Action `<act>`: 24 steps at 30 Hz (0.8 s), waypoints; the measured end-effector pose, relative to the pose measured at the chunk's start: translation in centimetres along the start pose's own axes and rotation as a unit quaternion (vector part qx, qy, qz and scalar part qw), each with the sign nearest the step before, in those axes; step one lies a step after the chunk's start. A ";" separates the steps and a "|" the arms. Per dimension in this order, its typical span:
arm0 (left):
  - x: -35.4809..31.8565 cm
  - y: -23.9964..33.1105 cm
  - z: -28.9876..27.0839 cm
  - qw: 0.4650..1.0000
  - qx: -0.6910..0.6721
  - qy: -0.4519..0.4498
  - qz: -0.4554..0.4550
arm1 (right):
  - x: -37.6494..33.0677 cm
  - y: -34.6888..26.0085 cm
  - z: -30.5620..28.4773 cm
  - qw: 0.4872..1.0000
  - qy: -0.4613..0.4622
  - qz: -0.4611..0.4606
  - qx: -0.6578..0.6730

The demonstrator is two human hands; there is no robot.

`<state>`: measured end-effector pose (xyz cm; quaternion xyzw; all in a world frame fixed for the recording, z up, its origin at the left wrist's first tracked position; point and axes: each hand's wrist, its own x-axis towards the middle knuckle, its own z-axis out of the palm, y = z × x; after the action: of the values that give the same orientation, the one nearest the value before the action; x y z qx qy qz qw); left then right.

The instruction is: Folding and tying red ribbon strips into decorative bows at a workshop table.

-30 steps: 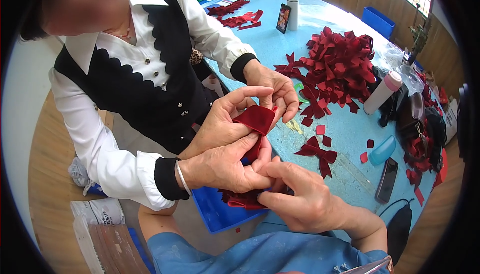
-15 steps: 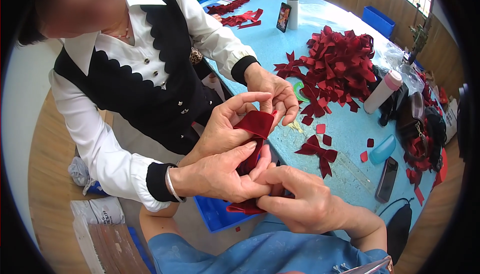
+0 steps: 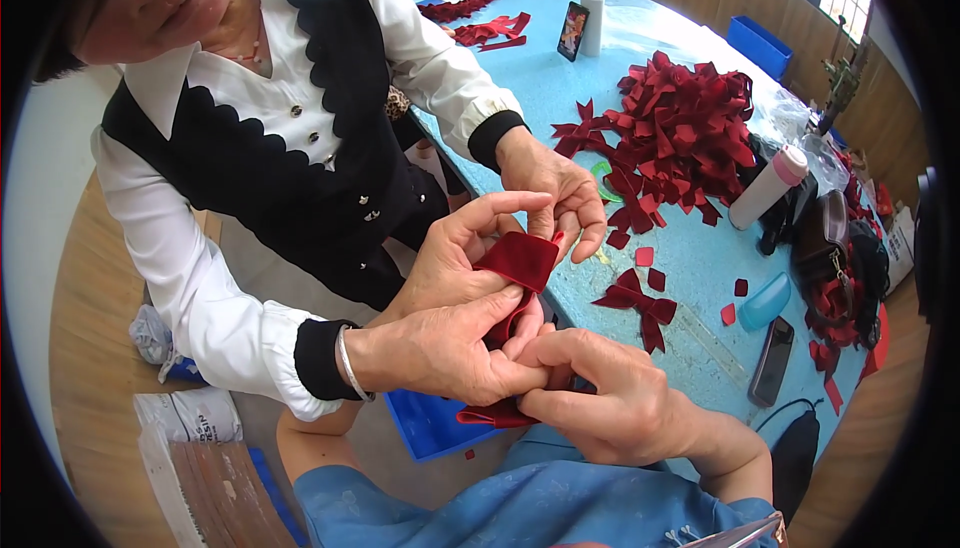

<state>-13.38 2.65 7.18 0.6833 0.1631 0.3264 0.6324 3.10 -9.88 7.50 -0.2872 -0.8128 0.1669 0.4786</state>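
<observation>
A dark red velvet ribbon (image 3: 522, 260) is stretched in folds between my hands and a co-worker's. My left hand (image 3: 445, 253) holds its upper part, fingers curled round the fold. My right hand (image 3: 605, 388) pinches at its lower part; the fingertips are partly hidden, and a ribbon end (image 3: 495, 415) shows below them. The co-worker's right hand (image 3: 450, 348), with a silver bangle at the wrist, lies across the ribbon and meets my right fingers. The co-worker's left hand (image 3: 555, 188) is at the ribbon's upper corner, near my left fingertips.
A heap of red velvet bows (image 3: 685, 133) covers part of the blue table (image 3: 520, 78). Nearer are a single bow (image 3: 640, 306), small red pieces, a clear ruler (image 3: 710, 343), a phone (image 3: 772, 360) and a pink-lidded bottle (image 3: 768, 186). Below our hands stands a blue bin (image 3: 430, 426).
The view has shifted slightly, and the co-worker's head has lifted a little. The upper ribbon fold is turned somewhat more flat toward me; all the hands keep their places on it.
</observation>
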 end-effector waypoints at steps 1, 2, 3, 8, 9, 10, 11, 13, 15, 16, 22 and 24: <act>-0.4 0.8 0.3 0.994 0.096 -0.028 0.036 | -0.2 0.1 0.0 1.000 -0.001 0.000 0.000; -0.7 1.2 0.4 0.978 0.190 -0.056 0.071 | -0.2 0.2 0.0 1.000 -0.002 0.001 0.001; -0.7 1.1 0.3 0.978 0.190 -0.056 0.070 | -0.3 0.1 -0.1 1.000 -0.002 0.001 0.001; -0.5 1.0 -0.5 0.996 0.062 -0.055 -0.024 | -0.2 0.1 -0.2 1.000 -0.001 -0.003 -0.009; -0.6 1.2 -0.5 0.996 0.025 -0.044 -0.067 | -0.2 0.2 -0.2 1.000 -0.001 -0.001 -0.010; -0.7 1.4 -0.5 0.993 -0.012 -0.033 -0.110 | -0.2 0.2 -0.2 1.000 -0.002 0.000 -0.010; -0.7 1.4 -0.6 0.993 -0.012 -0.033 -0.109 | -0.1 0.2 -0.2 1.000 -0.002 0.000 -0.010; -0.8 1.0 -1.0 0.997 0.030 -0.052 -0.052 | 0.1 0.2 -0.3 1.000 -0.005 0.004 -0.007; -0.8 0.3 -1.5 0.995 0.071 -0.072 0.004 | 0.1 0.3 -0.2 1.000 -0.007 0.006 -0.006; -0.8 0.0 -1.7 0.992 0.092 -0.082 0.033 | 0.2 0.2 -0.1 1.000 -0.006 0.007 -0.005; -1.2 -0.6 -2.3 0.997 0.011 -0.073 0.010 | 0.3 0.2 0.1 1.000 -0.015 0.012 -0.003; -0.9 -0.7 -2.2 0.998 -0.031 -0.051 -0.020 | 0.3 0.4 0.0 1.000 -0.016 0.014 -0.003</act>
<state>-15.35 3.89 6.26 0.6760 0.1340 0.2828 0.6672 3.11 -9.41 7.48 -0.2975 -0.8167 0.1753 0.4623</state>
